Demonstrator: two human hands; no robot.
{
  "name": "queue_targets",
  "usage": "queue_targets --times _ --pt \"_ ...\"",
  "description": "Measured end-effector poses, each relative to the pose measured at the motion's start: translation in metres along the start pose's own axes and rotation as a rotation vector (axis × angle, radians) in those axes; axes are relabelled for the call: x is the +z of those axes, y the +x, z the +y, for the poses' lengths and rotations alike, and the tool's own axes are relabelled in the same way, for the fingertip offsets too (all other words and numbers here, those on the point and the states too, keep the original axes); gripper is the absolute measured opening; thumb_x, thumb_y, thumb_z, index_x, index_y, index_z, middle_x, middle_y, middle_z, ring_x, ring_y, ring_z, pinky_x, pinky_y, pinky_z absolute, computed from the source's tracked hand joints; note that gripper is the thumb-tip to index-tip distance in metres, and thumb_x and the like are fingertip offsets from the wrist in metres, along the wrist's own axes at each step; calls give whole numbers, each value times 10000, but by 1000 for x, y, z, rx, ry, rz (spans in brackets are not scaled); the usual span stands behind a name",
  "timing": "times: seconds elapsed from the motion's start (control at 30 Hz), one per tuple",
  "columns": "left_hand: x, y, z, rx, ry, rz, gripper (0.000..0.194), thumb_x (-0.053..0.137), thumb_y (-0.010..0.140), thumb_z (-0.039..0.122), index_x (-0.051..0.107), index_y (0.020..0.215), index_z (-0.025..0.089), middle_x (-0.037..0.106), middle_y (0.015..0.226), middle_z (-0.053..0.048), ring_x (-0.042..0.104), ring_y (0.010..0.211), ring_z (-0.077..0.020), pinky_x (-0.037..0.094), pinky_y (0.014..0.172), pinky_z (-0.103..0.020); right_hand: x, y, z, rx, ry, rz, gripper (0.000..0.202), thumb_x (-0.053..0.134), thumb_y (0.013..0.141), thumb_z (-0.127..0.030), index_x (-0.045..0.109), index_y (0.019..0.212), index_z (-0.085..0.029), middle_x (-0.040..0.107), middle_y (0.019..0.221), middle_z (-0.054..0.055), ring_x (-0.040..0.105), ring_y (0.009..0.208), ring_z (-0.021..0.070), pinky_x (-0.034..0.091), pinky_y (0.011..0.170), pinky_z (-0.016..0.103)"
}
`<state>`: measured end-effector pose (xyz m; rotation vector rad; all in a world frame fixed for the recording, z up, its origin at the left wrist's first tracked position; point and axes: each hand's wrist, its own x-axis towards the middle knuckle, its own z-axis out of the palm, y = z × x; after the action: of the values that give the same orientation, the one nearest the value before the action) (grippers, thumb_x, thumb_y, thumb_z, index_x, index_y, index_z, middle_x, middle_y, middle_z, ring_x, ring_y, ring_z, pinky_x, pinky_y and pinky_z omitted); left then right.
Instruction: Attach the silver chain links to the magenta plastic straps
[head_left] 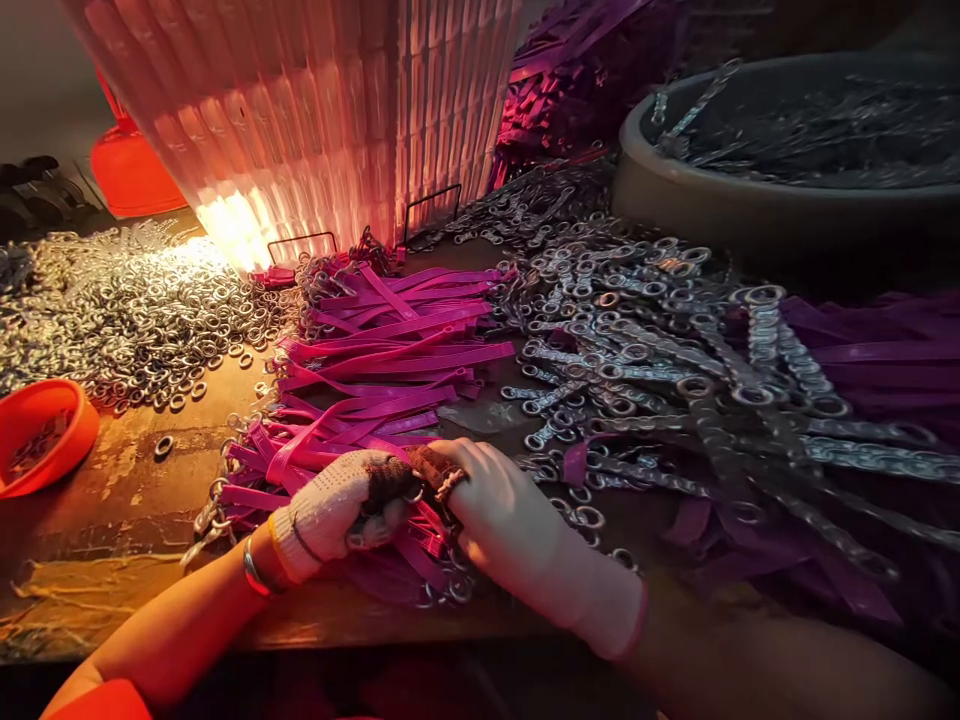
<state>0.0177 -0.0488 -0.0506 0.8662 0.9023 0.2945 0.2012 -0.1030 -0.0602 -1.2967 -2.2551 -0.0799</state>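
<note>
Both of my hands wear white knit gloves with dark stained fingers and meet low in the middle of the head view. My left hand (345,505) has its fingers curled closed by a metal ring at the fingertips. My right hand (499,500) is closed too, its fingertips bent down over the same spot; what it pinches is hidden. Below the hands, pink straps (429,530) hang toward the table edge with metal links at their ends. A long row of pink straps (390,350) lies just beyond the hands.
Loose metal rings (142,310) are heaped at the left, near an orange bowl (82,430). Metal chains (637,350) cover the right side, before a large grey basin (720,210). Clear ribbed panels (315,110) and a red lamp (131,165) stand behind.
</note>
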Motion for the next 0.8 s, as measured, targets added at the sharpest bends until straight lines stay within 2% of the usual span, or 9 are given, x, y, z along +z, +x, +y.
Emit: queue_targets --times 0.17,0.3,0.4,0.47,0.57,0.67,0.73,0.8 --pt "-5 3 -4 -102 13 -67 324 550 810 388 548 593 148 457 442 8 324 325 -64 166 340 -209 -2 -1 -2 -62 81 52 388 419 728 29 624 1018 -129 642 994 140 537 895 237 501 729 372" --pt "0 1 -5 -37 91 -101 307 508 844 379 563 637 159 419 439 20 290 339 -68 168 353 -224 -2 -2 -5 -70 46 75 340 430 675 35 633 881 -143 648 938 126 528 831 219 454 695 341" --pt "6 -6 0 114 249 4 336 467 907 434 575 737 165 440 481 25 324 381 -73 194 382 -224 -6 -2 -6 60 -7 -30 249 474 599 -12 616 740 -159 640 823 107 518 733 207 393 638 324" --pt "10 -11 6 217 370 64 267 529 894 418 572 806 169 504 569 18 390 446 -80 252 416 -216 -10 -1 -5 194 35 -150 204 485 591 -40 598 700 -172 628 757 77 517 690 187 360 617 307" --pt "13 -15 13 233 442 12 181 592 861 330 556 797 165 528 627 8 424 502 -83 296 453 -213 -17 2 -6 307 167 -260 140 487 636 -67 555 647 -189 609 677 28 486 603 146 300 570 290" --pt "16 -11 12 126 238 -65 279 545 894 384 479 721 175 441 555 32 342 425 -56 223 400 -204 -21 6 -11 334 188 -250 84 522 687 -141 559 632 -192 602 642 24 471 572 145 259 556 303" --pt "19 -7 12 81 35 -51 315 555 886 424 432 716 188 374 531 61 264 381 -39 164 362 -190 -22 9 -15 354 142 -221 52 554 690 -184 605 687 -178 638 717 63 519 642 174 277 592 308" --pt "23 -4 15 57 -88 -21 313 577 867 403 395 715 198 330 532 79 218 370 -32 134 343 -174 -23 13 -18 420 172 -245 100 556 711 -189 636 763 -160 666 793 94 554 713 196 304 629 305"
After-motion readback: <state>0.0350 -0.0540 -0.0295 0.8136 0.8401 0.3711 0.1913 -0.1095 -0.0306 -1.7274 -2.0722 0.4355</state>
